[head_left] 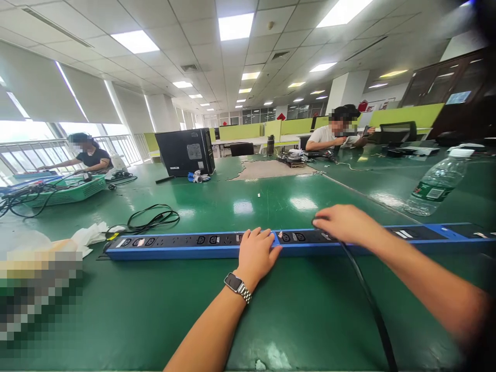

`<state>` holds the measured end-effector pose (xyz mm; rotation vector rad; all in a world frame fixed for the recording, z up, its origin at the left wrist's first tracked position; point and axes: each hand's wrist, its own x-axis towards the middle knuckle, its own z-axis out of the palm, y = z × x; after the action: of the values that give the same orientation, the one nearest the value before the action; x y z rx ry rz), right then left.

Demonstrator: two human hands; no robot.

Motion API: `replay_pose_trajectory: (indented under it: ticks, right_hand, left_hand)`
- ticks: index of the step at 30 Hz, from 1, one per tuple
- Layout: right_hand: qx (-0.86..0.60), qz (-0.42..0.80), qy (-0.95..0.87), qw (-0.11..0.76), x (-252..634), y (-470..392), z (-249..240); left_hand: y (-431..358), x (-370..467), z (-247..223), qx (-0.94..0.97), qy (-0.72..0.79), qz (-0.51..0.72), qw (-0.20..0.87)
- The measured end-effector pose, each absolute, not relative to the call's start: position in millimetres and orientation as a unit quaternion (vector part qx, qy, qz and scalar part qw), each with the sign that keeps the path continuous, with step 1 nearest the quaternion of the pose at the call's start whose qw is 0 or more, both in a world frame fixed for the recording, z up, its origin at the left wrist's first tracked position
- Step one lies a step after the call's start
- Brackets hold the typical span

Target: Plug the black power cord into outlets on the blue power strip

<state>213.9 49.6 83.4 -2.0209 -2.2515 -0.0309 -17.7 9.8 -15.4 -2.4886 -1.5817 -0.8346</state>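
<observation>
The blue power strip [174, 253] lay lengthwise across the counter [209, 204], the left hand [258, 252] resting on it with fingers extended, while the right hand [343, 222], just above, had its fingers closed on a black cord [368, 292]. Leftward, a green basket [73, 195] held tangled cables [23, 190]; rightward stood a capped bottle [439, 181], its contents unclear.

Strip [302, 251]: side was blue, socket face [174, 241] black. Cable [366, 284]: was plain black. Tabletop [318, 315]: was deep green, with a beige patch [267, 169]. Basket [72, 192]: was lighter green. Case [174, 150]: was black. Bottle [437, 178]: was clear, label [433, 190] green, cap [462, 152] white. Watch [234, 283]: had a silver band [245, 293].
</observation>
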Motion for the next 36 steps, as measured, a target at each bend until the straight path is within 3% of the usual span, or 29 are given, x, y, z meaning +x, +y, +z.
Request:
replay_pose_trajectory:
  ticks: [2,5,8,14,23,36]
  right_hand:
    - [-0.665,-0.025,-0.739,0.104,207,46,103]
    - [-0.611,0.034,-0.786,0.087,183,39,115]
    - [-0.563,0.106,-0.816,0.069,155,37,97]
    - [-0.577,0.172,-0.79,0.114,139,44,65]
    - [-0.6,0.063,-0.795,0.067,123,43,67]
    - [-0.579,0.129,-0.799,0.095,116,38,72]
  left_hand:
    - [11,-17,-17,-0.809,-0.516,-0.279,0.03]
    - [11,-15,-20,-0.793,-0.523,-0.311,0.031]
    - [10,-19,-22,-0.785,-0.512,-0.345,0.047]
    - [10,-33,-22,-0.787,-0.472,-0.395,0.04]
    - [6,-28,-20,-0.761,-0.515,-0.395,-0.001]
    - [9,-29,-19,-0.75,-0.515,-0.416,-0.023]
